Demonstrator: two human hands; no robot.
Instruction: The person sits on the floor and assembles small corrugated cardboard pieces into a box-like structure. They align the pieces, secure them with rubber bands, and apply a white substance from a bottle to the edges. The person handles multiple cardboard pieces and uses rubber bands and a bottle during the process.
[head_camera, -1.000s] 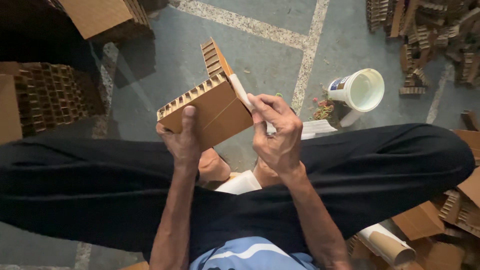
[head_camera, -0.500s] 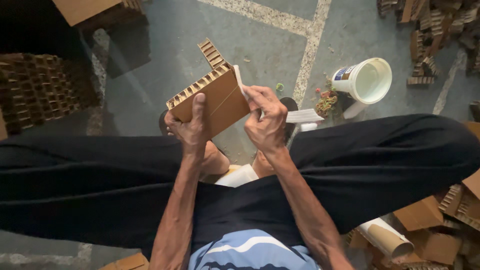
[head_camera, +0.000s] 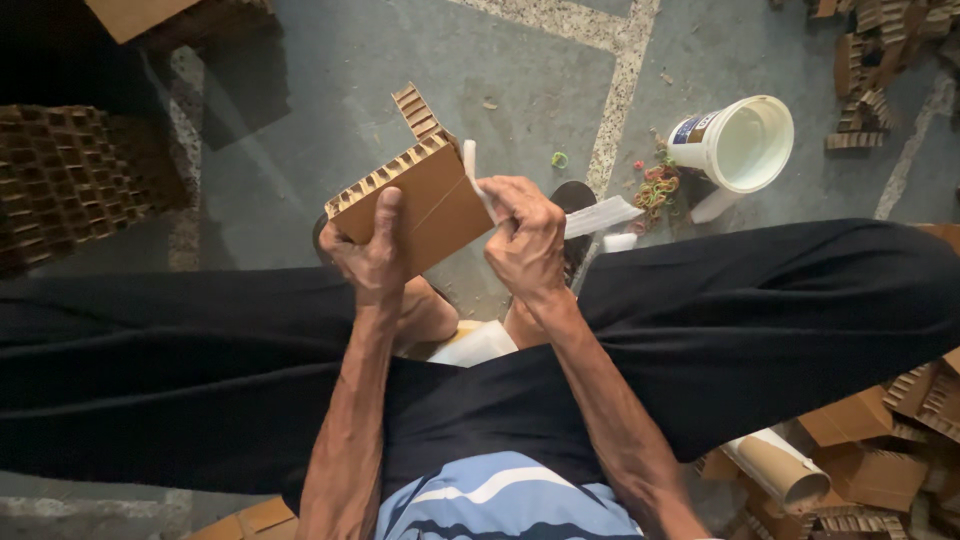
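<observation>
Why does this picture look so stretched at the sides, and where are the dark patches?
Head view: a wide lens bends the edges, stretching the black trousers across the frame. The hands, left hand and right hand, and the cardboard block are sharp and evenly lit; deep shadow covers the upper left corner; the white bucket is bright, without glare.

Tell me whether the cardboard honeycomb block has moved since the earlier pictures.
Cannot tell: the cardboard honeycomb block sits about as far left of the white bucket as before; the camera itself shifted.
</observation>
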